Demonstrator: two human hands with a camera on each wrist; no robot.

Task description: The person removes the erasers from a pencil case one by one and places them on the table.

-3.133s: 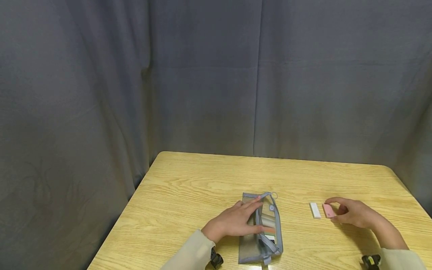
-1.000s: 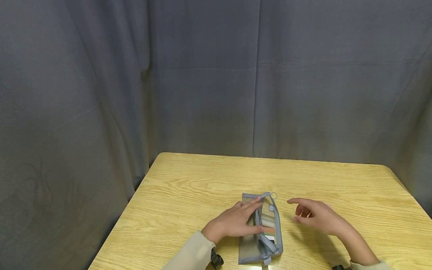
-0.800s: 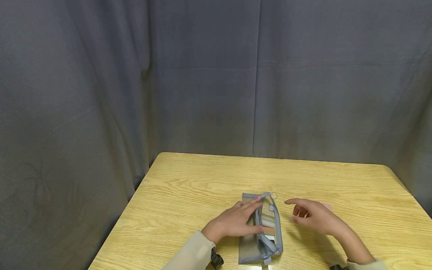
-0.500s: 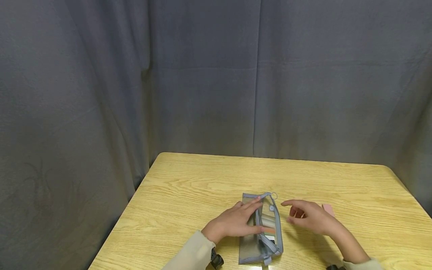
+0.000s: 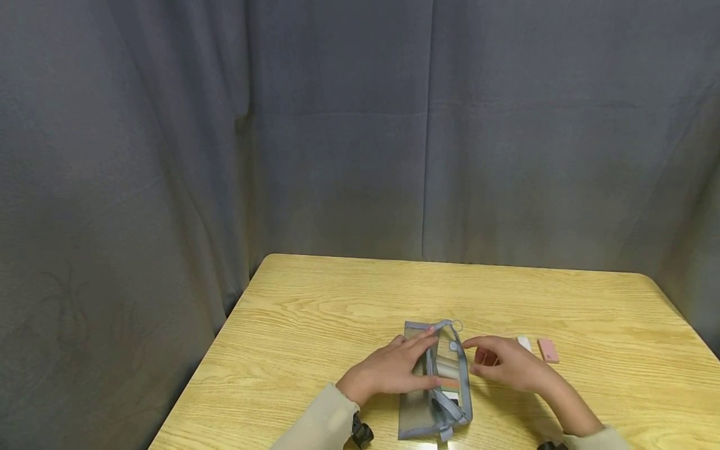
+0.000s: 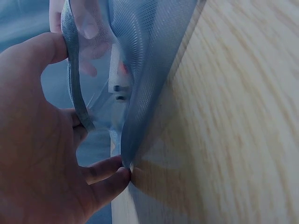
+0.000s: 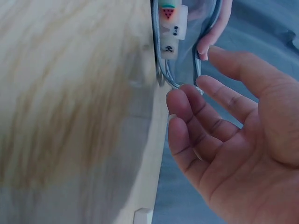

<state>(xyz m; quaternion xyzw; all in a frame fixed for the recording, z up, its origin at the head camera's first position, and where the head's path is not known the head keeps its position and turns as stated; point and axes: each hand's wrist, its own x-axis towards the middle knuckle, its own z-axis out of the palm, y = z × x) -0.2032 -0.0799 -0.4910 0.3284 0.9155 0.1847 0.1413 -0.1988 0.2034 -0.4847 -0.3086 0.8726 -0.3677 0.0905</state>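
A grey-blue mesh zip pouch (image 5: 415, 414) lies on the table with its mouth spread apart. My left hand (image 5: 388, 369) holds it at the opening; in the left wrist view the thumb is at the upper rim and other fingers reach the lower edge. Through the mesh show several small pieces, among them a pale one with a watermelon print (image 7: 169, 16). My right hand (image 5: 509, 364) is bent loosely with nothing in it, its fingertips right at the pouch's right edge. Behind that hand lie a pink eraser (image 5: 548, 350) and a partly hidden white eraser (image 5: 524, 343).
The wooden table (image 5: 337, 300) reaches back to a grey curtain (image 5: 349, 156). A metal ring (image 5: 458, 325) hangs at the pouch's far corner. Black wrist cameras (image 5: 362, 434) sit at both sleeves.
My right hand has left the pink eraser and come leftward to the pouch's edge, uncovering both erasers behind it. The left hand and the pouch have stayed put.
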